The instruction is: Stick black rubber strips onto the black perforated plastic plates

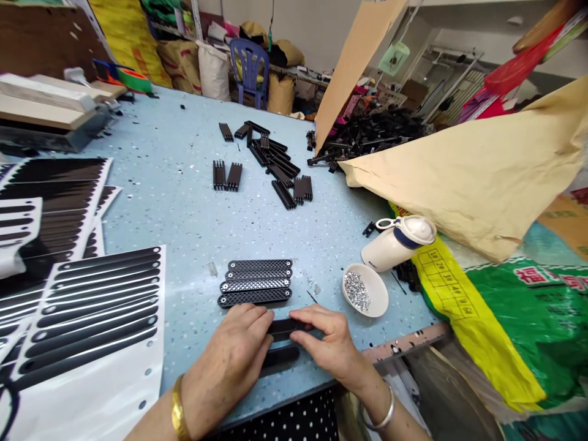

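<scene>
Between my hands is a flat black plastic bar [282, 329] with rounded ends, lying near the table's front edge. My left hand [243, 340] is closed over its left end, hiding that end. Thumb and fingers of my right hand [328, 340] pinch the right end. A second black bar [279, 360] lies just below, partly under my left hand. Beyond my fingers, several black bars with a mesh pattern [256, 285] lie in a stacked row, with small shiny round pieces at their ends.
A white bowl [377, 294] of small silver pieces [356, 291] sits to the right, beside a white bottle [390, 248]. Sheets of black strip stickers [98, 294] cover the left. Loose black bars [275, 159] lie farther back on the blue table [184, 190]. Brown paper [468, 171] borders the right.
</scene>
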Demonstrator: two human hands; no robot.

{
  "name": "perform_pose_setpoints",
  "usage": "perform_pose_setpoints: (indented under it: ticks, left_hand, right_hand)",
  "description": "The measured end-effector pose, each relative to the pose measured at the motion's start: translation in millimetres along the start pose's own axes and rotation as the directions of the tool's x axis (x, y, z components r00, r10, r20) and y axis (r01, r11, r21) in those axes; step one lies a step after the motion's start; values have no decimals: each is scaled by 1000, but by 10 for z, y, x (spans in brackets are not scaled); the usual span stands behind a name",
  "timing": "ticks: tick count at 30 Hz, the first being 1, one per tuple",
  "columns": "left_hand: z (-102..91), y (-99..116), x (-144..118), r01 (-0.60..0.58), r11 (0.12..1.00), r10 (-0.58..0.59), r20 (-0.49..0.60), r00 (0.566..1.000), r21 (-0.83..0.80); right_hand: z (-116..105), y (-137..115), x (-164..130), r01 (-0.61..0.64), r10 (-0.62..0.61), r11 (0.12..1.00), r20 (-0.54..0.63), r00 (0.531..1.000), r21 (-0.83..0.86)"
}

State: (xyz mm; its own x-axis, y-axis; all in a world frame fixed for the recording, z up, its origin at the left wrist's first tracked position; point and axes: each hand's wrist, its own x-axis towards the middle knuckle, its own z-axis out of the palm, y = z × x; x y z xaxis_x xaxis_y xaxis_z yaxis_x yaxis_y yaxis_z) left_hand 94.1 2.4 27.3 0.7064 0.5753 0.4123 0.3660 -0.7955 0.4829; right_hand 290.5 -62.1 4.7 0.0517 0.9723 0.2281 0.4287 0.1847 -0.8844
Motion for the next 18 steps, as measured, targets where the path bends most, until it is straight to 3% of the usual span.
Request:
perform_pose_setpoints:
  ticks: [5, 13, 18]
  left_hand:
    - [34, -14, 14, 8, 1000, -6, 76, 997, -26]
    - [64, -39, 16, -92, 995, 93, 40, 995, -30]
    - [81, -24, -7, -84, 996, 84, 33, 996, -10]
  right_hand:
    - [2, 13, -10, 67, -67, 997, -4, 998, 32]
    - [50, 32, -40, 89, -87, 995, -48, 995, 46]
    - [73, 35, -49, 82, -79, 995, -57, 995, 56]
